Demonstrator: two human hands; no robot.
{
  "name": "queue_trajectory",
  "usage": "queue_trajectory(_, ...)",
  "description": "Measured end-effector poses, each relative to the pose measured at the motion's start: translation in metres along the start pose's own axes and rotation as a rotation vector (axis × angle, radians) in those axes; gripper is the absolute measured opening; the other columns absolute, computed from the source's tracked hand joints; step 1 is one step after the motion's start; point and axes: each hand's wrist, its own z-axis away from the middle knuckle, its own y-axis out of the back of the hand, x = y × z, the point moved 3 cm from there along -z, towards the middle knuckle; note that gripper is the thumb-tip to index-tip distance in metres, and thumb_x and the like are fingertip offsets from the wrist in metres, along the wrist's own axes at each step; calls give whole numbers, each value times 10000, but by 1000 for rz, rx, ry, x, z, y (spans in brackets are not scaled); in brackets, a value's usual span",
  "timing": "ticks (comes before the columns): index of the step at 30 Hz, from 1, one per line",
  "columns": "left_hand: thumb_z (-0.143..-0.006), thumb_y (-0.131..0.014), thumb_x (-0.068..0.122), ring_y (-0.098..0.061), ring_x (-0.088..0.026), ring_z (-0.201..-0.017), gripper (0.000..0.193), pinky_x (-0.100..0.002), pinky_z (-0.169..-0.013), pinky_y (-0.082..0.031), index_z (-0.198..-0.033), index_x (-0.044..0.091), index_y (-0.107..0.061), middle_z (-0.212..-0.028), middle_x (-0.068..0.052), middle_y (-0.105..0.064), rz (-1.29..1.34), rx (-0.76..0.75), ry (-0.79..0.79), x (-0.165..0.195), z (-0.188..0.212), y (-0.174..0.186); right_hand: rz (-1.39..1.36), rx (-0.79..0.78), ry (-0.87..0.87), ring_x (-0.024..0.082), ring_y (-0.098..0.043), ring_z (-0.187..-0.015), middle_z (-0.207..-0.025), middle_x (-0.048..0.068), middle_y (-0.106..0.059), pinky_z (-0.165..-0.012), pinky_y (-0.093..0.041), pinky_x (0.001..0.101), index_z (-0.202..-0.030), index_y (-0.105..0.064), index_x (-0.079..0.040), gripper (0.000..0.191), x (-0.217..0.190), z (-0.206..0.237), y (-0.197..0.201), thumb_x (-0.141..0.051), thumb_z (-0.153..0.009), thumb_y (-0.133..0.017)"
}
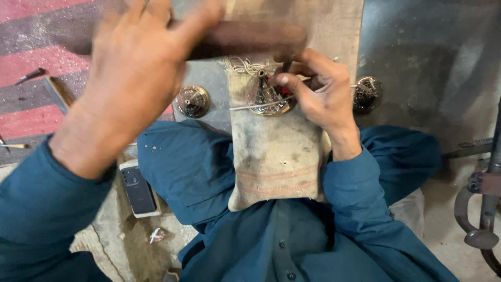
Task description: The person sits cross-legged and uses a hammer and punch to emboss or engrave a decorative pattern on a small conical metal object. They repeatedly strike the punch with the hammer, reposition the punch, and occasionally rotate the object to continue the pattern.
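From the head camera, the person's left hand (pixel 138 68) is gripping a blurred dark wooden mallet (pixel 245 39), fingers closing around its handle, raised over the work at the far side. The right hand (pixel 318 91) is pinching a thin punch (pixel 286 66) between fingertips, its tip standing on a cone-shaped metal piece (pixel 265 96). That cone is lying on a burlap sandbag (pixel 274 156) resting on the person's lap. Two more round metal pieces are lying on the slab, one (pixel 192 101) left of the bag, one (pixel 368 93) right. A phone (pixel 138 189) is lying near the left knee.
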Motion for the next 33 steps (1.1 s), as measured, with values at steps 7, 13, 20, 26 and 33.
queue_trajectory(7, -830, -733, -26, -610, -438, -1027, 714, -553, -859, -491, -1474, 177, -502, -1100, -207, -607, -152, -103, 48, -7, 1, -9, -13, 25, -47, 170, -739, -1053, -1151, 117, -726, -927, -641, 296, -1346, -612, 49, 338, 5, -1, -2, 71, -1016, -682)
queue_trajectory(13, -845, -719, 3, -606, -470, -1089, 748, -536, -911, -497, -1518, 135, -422, -1161, -240, -607, 151, -75, 111, -12, -2, -10, -102, 45, -80, 164, -720, -1056, -1163, 108, -713, -965, -618, 296, -1331, -613, 52, 322, 8, -6, -2, 66, -1023, -703)
queue_trajectory(20, -944, -701, -80, -646, -436, -987, 633, -568, -825, -482, -1489, 179, -511, -998, -231, -643, -301, -232, 34, -4, -12, 1, 79, 35, -63, 144, -725, -956, -1034, 93, -749, -842, -606, 267, -1259, -658, 41, 282, 2, -5, -4, 33, -996, -760)
queue_trajectory(26, -781, -741, 5, -638, -364, -882, 694, -515, -744, -490, -1438, 147, -568, -922, -158, -617, -321, -115, -27, -1, -6, -2, -95, 9, -79, 152, -735, -1008, -1091, 91, -754, -875, -634, 265, -1258, -657, 20, 253, 7, -5, -5, 20, -1008, -700)
queue_trajectory(33, -809, -697, 95, -638, -410, -1205, 720, -487, -992, -510, -1499, 89, -492, -1274, -257, -650, 334, -230, 490, -44, 85, -64, -394, 360, 44, 219, -768, -967, -1050, 107, -755, -835, -652, 308, -1310, -584, -52, 183, 17, -5, 25, -111, -1145, -637)
